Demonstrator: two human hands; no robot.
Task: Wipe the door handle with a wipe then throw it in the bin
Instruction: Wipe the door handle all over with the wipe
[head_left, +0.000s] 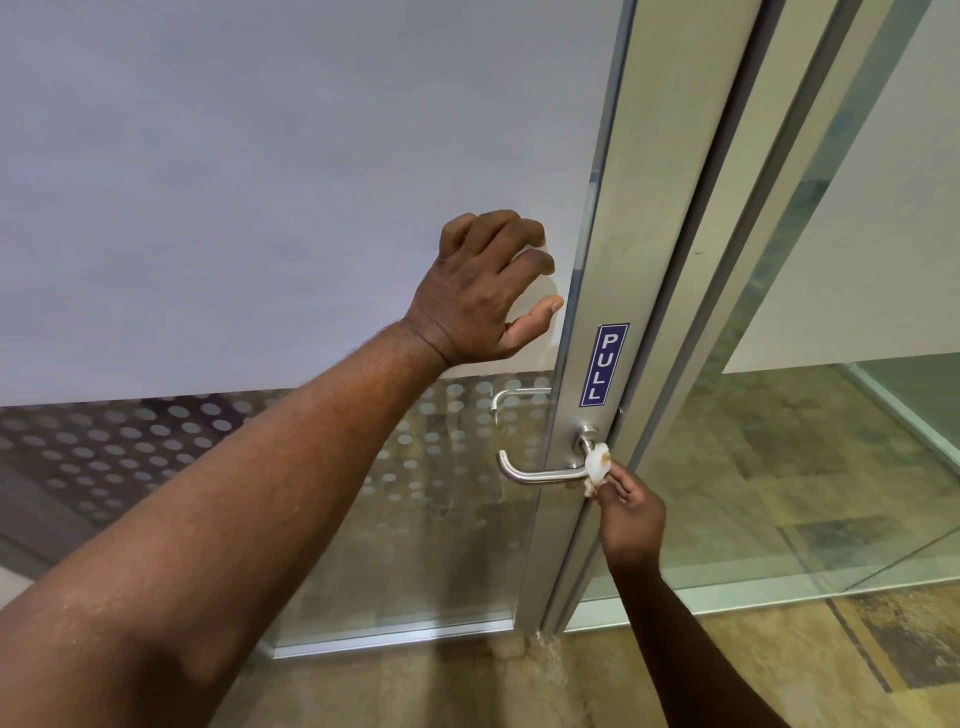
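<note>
A brushed-steel lever door handle (535, 472) sticks out from the grey metal door frame (639, 218), just below a blue PULL sticker (604, 365). My right hand (631, 512) pinches a small crumpled white wipe (597, 464) and presses it against the handle's neck, close to its round base. The wipe shows a brownish stain. My left hand (485, 288) rests on the frosted glass of the door above the handle, fingers spread and bent, holding nothing. No bin is in view.
A second handle (511, 397) shows through the glass on the door's far side. The lower glass carries a pattern of frosted dots (171, 441). A fixed glass panel (841, 291) stands to the right. Mottled tan flooring (727, 670) lies below.
</note>
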